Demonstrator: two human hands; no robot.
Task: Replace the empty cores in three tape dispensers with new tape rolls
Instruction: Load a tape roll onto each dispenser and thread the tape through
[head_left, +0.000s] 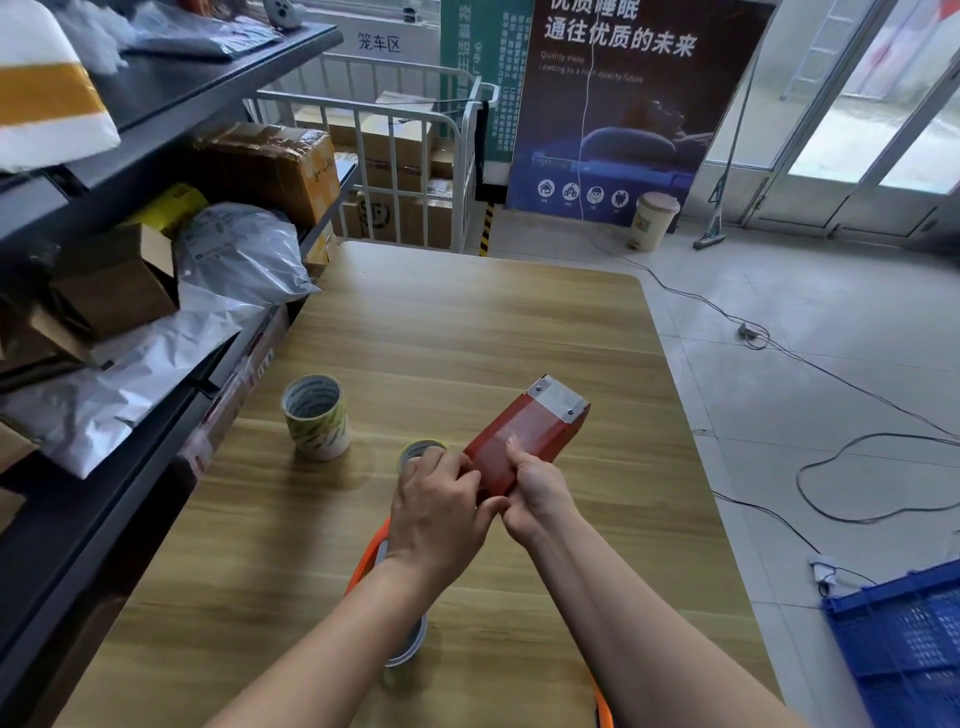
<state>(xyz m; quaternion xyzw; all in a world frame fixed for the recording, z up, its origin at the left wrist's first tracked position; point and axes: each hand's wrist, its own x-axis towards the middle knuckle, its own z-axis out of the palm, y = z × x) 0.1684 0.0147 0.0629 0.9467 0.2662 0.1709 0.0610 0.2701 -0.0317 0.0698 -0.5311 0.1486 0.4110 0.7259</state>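
I hold a red tape dispenser (524, 439) above the wooden table (467, 332), its metal blade end pointing away from me. My right hand (537, 493) grips its near end, thumb on the red top. My left hand (441, 512) pinches the same end from the left, fingers closed on it. A tape roll (422, 451) lies just behind my left hand, partly hidden. A stack of two tape rolls (317, 423) stands upright at the left. An orange dispenser (366, 564) lies under my left forearm, and another orange piece (602, 709) shows beneath my right arm.
A black shelf rack (130, 395) with parcels and boxes runs along the table's left side. Cables (831, 467) trail over the tiled floor at the right. A blue crate (904, 649) stands at the lower right. A white roll cage (415, 156) with cartons is behind the table.
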